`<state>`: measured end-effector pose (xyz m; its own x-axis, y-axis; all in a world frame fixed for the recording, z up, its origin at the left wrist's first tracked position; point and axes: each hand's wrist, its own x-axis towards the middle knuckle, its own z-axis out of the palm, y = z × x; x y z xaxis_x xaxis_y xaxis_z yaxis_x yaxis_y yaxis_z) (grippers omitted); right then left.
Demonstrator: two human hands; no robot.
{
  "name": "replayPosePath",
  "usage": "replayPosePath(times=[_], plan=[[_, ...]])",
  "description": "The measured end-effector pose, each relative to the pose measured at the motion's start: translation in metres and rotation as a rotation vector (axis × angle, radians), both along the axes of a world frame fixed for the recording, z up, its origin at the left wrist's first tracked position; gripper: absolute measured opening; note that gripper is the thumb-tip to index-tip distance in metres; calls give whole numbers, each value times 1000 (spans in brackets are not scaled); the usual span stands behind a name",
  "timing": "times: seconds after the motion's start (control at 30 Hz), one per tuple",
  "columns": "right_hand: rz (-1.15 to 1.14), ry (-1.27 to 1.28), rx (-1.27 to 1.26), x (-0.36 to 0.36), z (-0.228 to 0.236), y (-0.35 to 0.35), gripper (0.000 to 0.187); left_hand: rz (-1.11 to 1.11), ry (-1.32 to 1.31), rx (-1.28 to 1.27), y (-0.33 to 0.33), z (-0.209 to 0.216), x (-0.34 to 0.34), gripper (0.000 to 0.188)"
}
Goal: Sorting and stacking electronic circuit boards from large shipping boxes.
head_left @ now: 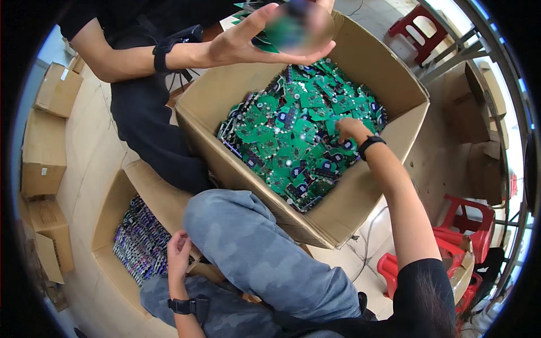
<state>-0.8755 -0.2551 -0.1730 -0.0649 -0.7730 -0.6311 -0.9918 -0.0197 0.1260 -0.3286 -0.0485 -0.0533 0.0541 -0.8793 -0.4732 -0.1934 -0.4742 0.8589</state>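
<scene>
A large cardboard box (414, 121) stands in front of me, filled with a heap of green circuit boards (301, 101). Over the heap's right side, my right hand (354, 130) reaches in with fingers bent down among the boards. Its fingertips are hidden, so what they grip cannot be made out. My left hand (179, 253) is by my knee, beside a lower box (104, 242); its fingers are loosely curled and nothing shows in them. Rows of closely stacked circuit boards (141, 239) fill that lower box.
At the top, another person's hand (242, 48) holds several green boards above the big box, partly blurred. That person's dark-clad leg (158, 149) is against the box. Cardboard boxes (44, 152) line the left; red stools (465, 225) and a metal rack (468, 48) are at right.
</scene>
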Motion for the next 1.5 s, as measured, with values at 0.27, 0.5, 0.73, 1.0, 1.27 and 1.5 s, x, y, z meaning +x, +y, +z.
replayPosePath(times=[0.27,0.5,0.73,1.0,1.27,1.5], plan=[[229,329,-214,-3,-40,36,17,24,71,-42,0,-7,5,15],[102,225,-227,16,8,22,17,40,76,-108,15,13,7,17],[-77,-144,-553,26,114,10,25,122,86,-228,34,29,14,17],[-394,-902,-981,-6,162,24,15,60,47,-340,28,39,3,13],[-238,-1521,-650,185,292,192,9,144,499,-656,24,116,-50,35],[310,-1444,-483,305,311,229,20,-286,931,-758,55,142,-80,65]])
